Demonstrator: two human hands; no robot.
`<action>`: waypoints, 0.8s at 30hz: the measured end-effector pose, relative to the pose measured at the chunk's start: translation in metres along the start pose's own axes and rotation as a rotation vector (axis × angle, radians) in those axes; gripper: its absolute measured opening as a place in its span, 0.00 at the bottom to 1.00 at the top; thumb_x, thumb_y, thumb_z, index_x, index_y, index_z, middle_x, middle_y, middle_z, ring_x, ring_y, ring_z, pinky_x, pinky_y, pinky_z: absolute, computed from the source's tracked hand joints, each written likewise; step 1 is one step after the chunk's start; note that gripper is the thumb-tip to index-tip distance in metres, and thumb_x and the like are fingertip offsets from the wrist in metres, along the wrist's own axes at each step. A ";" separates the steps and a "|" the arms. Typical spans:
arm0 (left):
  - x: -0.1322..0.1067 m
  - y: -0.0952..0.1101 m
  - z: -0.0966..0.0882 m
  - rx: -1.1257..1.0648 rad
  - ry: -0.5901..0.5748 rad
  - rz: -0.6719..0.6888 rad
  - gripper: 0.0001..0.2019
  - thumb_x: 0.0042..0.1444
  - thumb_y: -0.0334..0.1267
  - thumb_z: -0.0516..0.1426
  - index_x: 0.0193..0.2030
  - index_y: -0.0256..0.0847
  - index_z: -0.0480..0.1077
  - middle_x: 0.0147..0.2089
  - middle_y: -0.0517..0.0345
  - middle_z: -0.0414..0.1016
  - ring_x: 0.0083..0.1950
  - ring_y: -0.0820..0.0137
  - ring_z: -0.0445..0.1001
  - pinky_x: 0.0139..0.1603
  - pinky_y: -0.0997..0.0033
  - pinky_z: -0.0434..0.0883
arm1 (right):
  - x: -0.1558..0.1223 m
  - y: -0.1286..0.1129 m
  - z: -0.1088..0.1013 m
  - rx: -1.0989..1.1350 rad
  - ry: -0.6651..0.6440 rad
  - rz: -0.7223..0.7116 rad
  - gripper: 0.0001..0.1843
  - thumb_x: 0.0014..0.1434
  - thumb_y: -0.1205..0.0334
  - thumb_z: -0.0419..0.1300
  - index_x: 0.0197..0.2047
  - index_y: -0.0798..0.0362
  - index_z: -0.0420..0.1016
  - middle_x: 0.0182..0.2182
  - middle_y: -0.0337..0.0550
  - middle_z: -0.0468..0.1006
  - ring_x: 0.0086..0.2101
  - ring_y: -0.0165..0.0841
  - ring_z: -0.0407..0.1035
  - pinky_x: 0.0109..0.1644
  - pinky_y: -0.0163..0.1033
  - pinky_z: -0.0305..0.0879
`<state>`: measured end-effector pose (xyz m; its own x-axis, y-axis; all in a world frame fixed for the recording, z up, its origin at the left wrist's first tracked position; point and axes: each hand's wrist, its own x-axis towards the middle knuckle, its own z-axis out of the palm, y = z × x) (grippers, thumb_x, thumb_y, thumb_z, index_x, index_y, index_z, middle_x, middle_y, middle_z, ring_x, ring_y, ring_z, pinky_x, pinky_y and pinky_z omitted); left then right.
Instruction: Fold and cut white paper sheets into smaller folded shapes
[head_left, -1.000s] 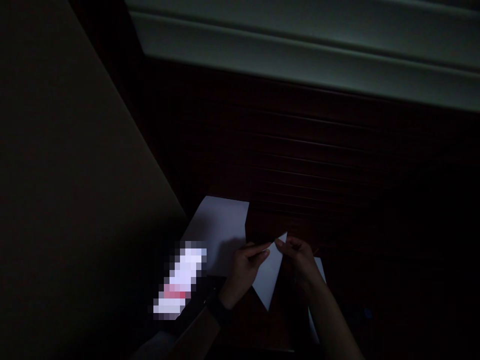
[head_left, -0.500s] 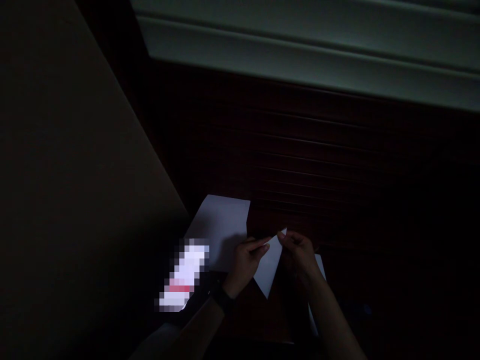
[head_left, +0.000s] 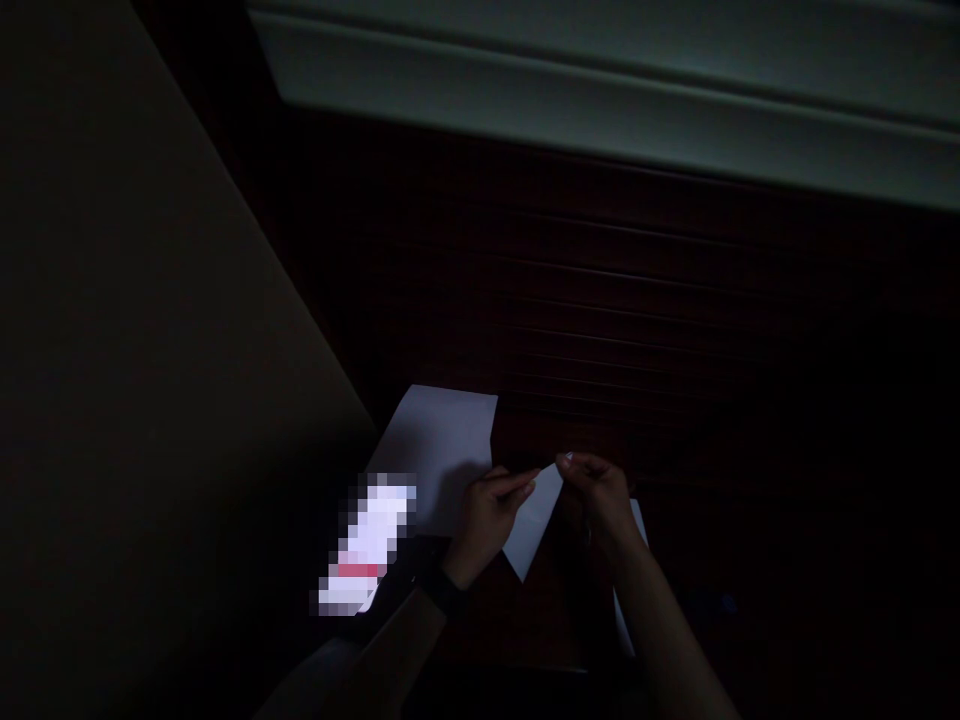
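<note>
- Wall (head_left: 135, 350), plain, dim, fills the left side; slanted edge runs down toward the papers.
- Pale ridged panel (head_left: 600, 100) across the top, long horizontal lines, tilted down to the right.
- Dark red-brown slatted panel (head_left: 585, 300) below that; thin highlights along the slats, rest very dark.
- Table (head_left: 525, 635), dark reddish, below the hands; front edge faintly lit, limits hard to tell.
- White paper sheet (head_left: 442, 430) left of the hands, left hand's shadow on it.
- Bright screen-like rectangle (head_left: 367, 550), pixelated, just beside the sheet's lower left; red band across it, content unreadable.
- Left hand (head_left: 487, 525): grip pinching the paper piece's upper left edge, thumb on the near face, fingers along the top.
- Right hand (head_left: 604, 500): grip pinching the same piece's top right corner, thumb and fingers together, small white tip poking out.
- White paper piece (head_left: 532, 525), held between both hands, right of the sheet, lower end tapering to a point.
- White paper strip (head_left: 622, 625), partly behind the right forearm.
- Black wristband (head_left: 444, 592) on the left wrist.
- Small bluish thing (head_left: 727, 602), far right, too dark to identify.
</note>
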<state>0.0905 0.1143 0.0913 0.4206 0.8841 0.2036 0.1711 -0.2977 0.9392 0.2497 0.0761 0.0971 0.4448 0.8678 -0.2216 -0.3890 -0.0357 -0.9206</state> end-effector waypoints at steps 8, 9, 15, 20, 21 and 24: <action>0.001 -0.001 -0.001 -0.014 -0.082 -0.025 0.14 0.56 0.43 0.53 0.46 0.44 0.74 0.32 0.56 0.72 0.33 0.71 0.68 0.31 0.76 0.63 | -0.001 -0.001 0.000 0.039 0.036 0.026 0.14 0.38 0.58 0.71 0.28 0.54 0.76 0.22 0.40 0.77 0.23 0.34 0.70 0.27 0.37 0.65; 0.001 -0.001 -0.001 -0.015 -0.086 -0.031 0.14 0.56 0.42 0.53 0.46 0.44 0.74 0.32 0.56 0.72 0.32 0.72 0.67 0.31 0.76 0.63 | -0.001 -0.002 0.001 0.040 0.043 0.027 0.13 0.38 0.58 0.71 0.27 0.54 0.75 0.21 0.39 0.77 0.22 0.33 0.70 0.27 0.37 0.65; 0.001 -0.001 -0.002 -0.041 -0.108 -0.037 0.14 0.57 0.42 0.53 0.46 0.43 0.74 0.33 0.55 0.73 0.33 0.71 0.68 0.32 0.75 0.64 | -0.001 -0.003 0.001 0.070 0.077 0.054 0.13 0.35 0.59 0.72 0.25 0.54 0.75 0.19 0.38 0.76 0.21 0.33 0.70 0.25 0.37 0.64; 0.001 -0.001 -0.001 -0.037 -0.083 -0.038 0.14 0.56 0.41 0.53 0.45 0.41 0.74 0.33 0.55 0.73 0.33 0.71 0.68 0.31 0.75 0.64 | -0.002 -0.004 0.001 0.069 0.073 0.046 0.14 0.36 0.58 0.71 0.26 0.55 0.75 0.20 0.40 0.77 0.21 0.34 0.71 0.27 0.38 0.65; 0.001 -0.001 -0.001 -0.033 -0.082 -0.037 0.14 0.56 0.41 0.53 0.45 0.41 0.74 0.33 0.55 0.73 0.33 0.71 0.68 0.31 0.75 0.63 | -0.002 -0.004 0.002 0.068 0.080 0.043 0.15 0.35 0.58 0.72 0.26 0.55 0.75 0.20 0.40 0.77 0.21 0.34 0.71 0.27 0.38 0.65; 0.001 0.001 -0.001 -0.016 -0.091 -0.036 0.14 0.56 0.41 0.53 0.46 0.42 0.74 0.31 0.56 0.72 0.31 0.72 0.67 0.30 0.76 0.63 | -0.004 -0.008 0.003 0.060 0.103 0.044 0.15 0.34 0.58 0.72 0.25 0.55 0.75 0.19 0.40 0.76 0.21 0.35 0.70 0.27 0.39 0.65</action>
<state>0.0900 0.1155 0.0927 0.4933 0.8578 0.1444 0.1733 -0.2596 0.9500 0.2484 0.0746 0.1059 0.5055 0.8106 -0.2956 -0.4557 -0.0401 -0.8892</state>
